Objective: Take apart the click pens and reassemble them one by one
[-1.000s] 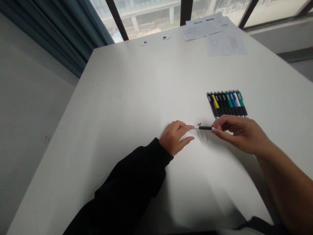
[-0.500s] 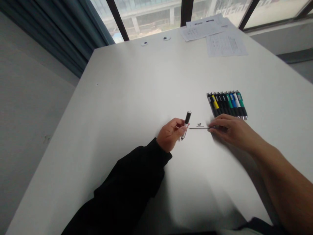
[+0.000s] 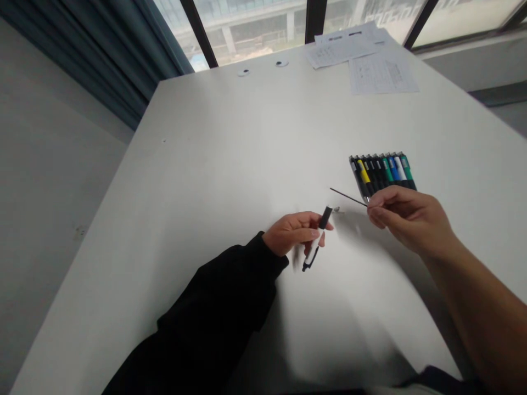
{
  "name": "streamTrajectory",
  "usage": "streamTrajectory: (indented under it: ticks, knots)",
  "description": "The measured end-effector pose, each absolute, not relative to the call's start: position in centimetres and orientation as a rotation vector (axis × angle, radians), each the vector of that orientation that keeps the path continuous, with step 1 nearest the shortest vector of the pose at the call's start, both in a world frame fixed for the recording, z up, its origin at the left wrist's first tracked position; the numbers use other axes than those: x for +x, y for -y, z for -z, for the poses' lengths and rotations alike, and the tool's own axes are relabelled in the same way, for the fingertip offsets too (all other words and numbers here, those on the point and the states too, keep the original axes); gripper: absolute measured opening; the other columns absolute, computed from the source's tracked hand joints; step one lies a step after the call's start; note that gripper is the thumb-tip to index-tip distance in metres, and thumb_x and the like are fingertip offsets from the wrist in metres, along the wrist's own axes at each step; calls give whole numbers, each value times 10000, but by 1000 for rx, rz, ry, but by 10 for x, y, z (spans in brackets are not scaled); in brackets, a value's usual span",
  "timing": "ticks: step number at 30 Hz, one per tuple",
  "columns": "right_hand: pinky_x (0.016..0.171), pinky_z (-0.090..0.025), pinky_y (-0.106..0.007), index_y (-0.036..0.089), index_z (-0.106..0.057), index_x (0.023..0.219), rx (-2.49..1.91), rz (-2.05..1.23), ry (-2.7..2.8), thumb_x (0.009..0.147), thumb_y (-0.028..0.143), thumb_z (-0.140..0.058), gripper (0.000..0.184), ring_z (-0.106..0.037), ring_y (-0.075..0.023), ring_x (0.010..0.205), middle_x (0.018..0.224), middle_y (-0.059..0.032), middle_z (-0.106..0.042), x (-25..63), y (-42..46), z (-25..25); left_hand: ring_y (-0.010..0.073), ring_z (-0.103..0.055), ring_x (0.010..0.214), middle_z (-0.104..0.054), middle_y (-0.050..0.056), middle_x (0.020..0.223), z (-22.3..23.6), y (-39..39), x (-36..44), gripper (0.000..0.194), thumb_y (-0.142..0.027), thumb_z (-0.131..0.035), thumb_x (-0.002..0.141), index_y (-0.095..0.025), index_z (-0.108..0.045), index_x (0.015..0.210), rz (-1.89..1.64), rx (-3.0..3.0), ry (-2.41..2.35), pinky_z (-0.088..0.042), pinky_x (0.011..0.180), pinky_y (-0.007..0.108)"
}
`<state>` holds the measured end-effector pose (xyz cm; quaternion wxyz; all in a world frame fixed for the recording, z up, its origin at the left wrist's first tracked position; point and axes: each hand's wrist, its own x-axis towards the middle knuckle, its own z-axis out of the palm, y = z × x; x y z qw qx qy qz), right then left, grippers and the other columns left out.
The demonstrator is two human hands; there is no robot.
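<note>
L hand [image 3: 293, 234]: fingers curled, thumb pressed on, gripping pen body [image 3: 312, 255] mid-barrel; pen tilted, tip twd near side.
R hand [image 3: 411, 214]: thumb + finger pinching thin dark refill [image 3: 348, 196] by one end, rest sticking out left.
Handling: refill looks bendy, so steady pinch, barrel kept still.
Worktop [image 3: 197, 164]: small metal bit [image 3: 336, 209] just right of pen, too small to ID.
Right: row of pens [image 3: 382, 174], side by side.
Far: papers [image 3: 382, 74].
</note>
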<state>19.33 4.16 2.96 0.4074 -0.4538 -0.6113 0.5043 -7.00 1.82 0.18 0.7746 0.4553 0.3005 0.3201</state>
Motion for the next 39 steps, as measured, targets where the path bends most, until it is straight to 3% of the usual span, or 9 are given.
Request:
streamTrajectory:
  ticks: [6,13,20,28,34,39]
  knots:
    - [526,-329,-318,263,-762,823,-954,-1518,1113,704,315,-863,165,-455,-139,581,680,-12,-615,191,-46,-31,71,-497,495,-638,18,697,-12,-14,-70,359,-448,-730,826,-111,-690,941,-452,1022,-653,-400,464,204]
    - [503,-296,-306,257,-671,738,-1011,-1555,997,721,436,-855,257,-433,-135,605,756,-8,-582,191,-49,-31,60,-489,516,-647,20,732,-12,-12,-69,333,-425,-738,827,-118,-713,953,-412,1051,-679,-412,494,189]
    - [496,-327,-283,233,-663,729,-1060,-1553,962,698,419,-876,285,-444,-125,614,740,-10,-576,190,-51,-31,67,-493,543,-656,31,759,-11,-13,-72,332,-419,-720,849,-124,-741,1000,-380,1094,-684,-411,506,189]
    - [552,-399,-303,246,-742,746,-997,-1549,1141,748,340,-856,148,-510,-127,595,749,-14,-656,188,-45,-27,68,-487,528,-637,27,740,-10,-14,-68,426,-489,-742,821,-111,-723,1016,-419,1088,-739,-389,474,187]
    - [679,-510,-330,247,-808,841,-1115,-1588,1587,751,378,-852,165,-632,-186,750,831,-46,-733,184,-40,-23,66,-488,526,-636,26,754,-8,-13,-67,499,-535,-759,800,-110,-723,1061,-430,1067,-728,-386,474,193]
    - [697,-523,-326,263,-829,821,-1043,-1631,1604,766,344,-849,100,-659,-179,755,821,-42,-751,182,-40,-23,56,-438,519,-637,22,747,-8,-12,-66,468,-490,-764,808,-99,-723,1062,-463,1087,-720,-328,474,204]
